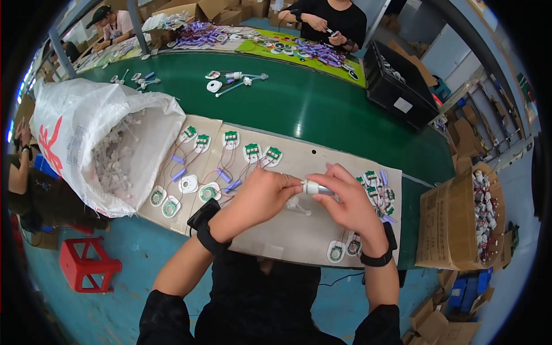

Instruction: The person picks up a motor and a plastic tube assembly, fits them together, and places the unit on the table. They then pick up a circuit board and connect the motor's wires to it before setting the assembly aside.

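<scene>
Over the cardboard sheet (259,238), both hands meet at a small cylinder with a white collar and a silvery body (313,187). My right hand (348,201) is closed around its body. At the collar end, the fingers of my left hand (261,195) are pinched together; whatever lies between their tips is too small to name. A white plastic piece with a stem (299,207) lies on the sheet beneath them. Beyond my left hand sit green circuit boards on white plates (252,152), wired to purple cylindrical cells (233,186). More such boards (376,192) cluster beside my right hand.
A white woven sack (75,132) full of white plastic parts gapes at the left. Behind the sheet runs a green belt (322,115) with a few loose parts. A black crate (399,86) and a cardboard box (448,224) flank the right. Across the belt, a person (328,23) handles parts.
</scene>
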